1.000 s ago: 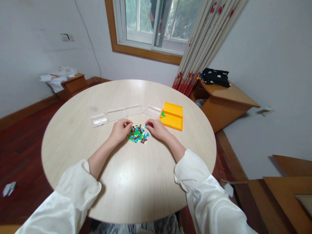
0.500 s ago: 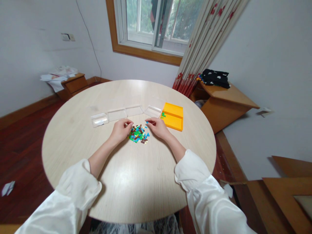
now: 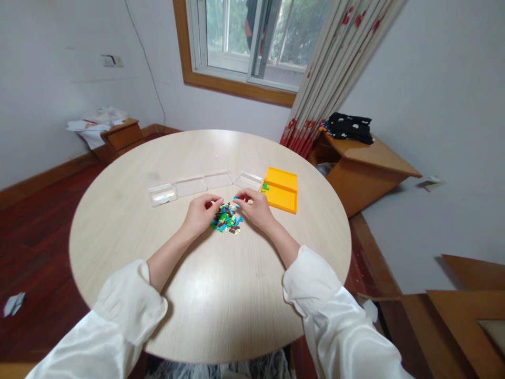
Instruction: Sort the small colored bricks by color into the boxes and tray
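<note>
The pile of small plastic pieces [image 3: 226,220] (green, blue, brown, cream and a little yellow) lies loose on the pale round worktop [image 3: 221,295], between the person's two hands. The left hand [image 3: 202,214] is at the pile's left side, its thumb and fingertips brought together at the upper edge; whether they grip a piece, I cannot tell. The right hand [image 3: 256,209], at the upper right of the pile, pinches a small blue piece [image 3: 235,198] at its fingertips.

Beyond the hands, four shallow clear containers [image 3: 190,185] form a bent row, the leftmost showing a bright, whitish patch. Just beside the rightmost one, an orange-yellow case [image 3: 283,199] lies open, with a few green pieces [image 3: 265,187] at its left side. Any print on the pieces or containers is too small to read.

Farther out, a window [image 3: 226,39] and a cream curtain with red patterning [image 3: 327,63] stand behind the worktop. Black cloth with white spots [image 3: 350,128] rests on a wooden cabinet [image 3: 374,163] to the right, and papers [image 3: 97,122] lie on a low wooden stand [image 3: 125,138] to the left.
</note>
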Tool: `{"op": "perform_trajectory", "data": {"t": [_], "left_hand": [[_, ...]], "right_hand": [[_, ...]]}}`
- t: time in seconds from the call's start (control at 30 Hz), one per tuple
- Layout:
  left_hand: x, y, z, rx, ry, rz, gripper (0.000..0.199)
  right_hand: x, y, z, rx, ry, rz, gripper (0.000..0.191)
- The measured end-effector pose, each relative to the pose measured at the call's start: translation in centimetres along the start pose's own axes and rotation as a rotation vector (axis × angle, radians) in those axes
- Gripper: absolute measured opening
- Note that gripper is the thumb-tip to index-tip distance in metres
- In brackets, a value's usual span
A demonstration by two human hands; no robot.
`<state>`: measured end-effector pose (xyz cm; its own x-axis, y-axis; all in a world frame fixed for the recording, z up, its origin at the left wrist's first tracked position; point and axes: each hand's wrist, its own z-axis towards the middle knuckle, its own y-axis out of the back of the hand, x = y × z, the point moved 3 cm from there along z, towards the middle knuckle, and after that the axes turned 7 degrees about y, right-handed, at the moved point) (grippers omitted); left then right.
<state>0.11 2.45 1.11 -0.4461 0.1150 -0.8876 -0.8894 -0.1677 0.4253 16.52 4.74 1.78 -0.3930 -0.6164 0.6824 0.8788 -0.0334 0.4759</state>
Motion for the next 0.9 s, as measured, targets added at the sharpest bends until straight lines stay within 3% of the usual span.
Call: {"op": "perform_trajectory", "data": {"t": [0.13, 0.37, 0.73, 0.9], "left_hand": [[0.1, -0.5, 0.0, 0.096, 0.055, -0.178, 0.035], [0.1, -0.5, 0.1, 0.159, 0.093, -0.259, 0.035], [0.7, -0.7, 0.3, 0.147, 0.100, -0.237, 0.032], [0.7, 0.3, 0.7, -0.015, 0.003, 0.031, 0.032]], "right_hand": [[1.5, -0.8, -0.4, 0.046, 0.085, 0.030, 0.010], [1.8, -1.4, -0.8, 0.103, 0.070, 0.023, 0.014], [1.1, -1.7, -0.9, 0.143, 0.115, -0.040, 0.016], [0.0, -0.8, -0.2, 0.084, 0.120, -0.238, 0.016]]}}
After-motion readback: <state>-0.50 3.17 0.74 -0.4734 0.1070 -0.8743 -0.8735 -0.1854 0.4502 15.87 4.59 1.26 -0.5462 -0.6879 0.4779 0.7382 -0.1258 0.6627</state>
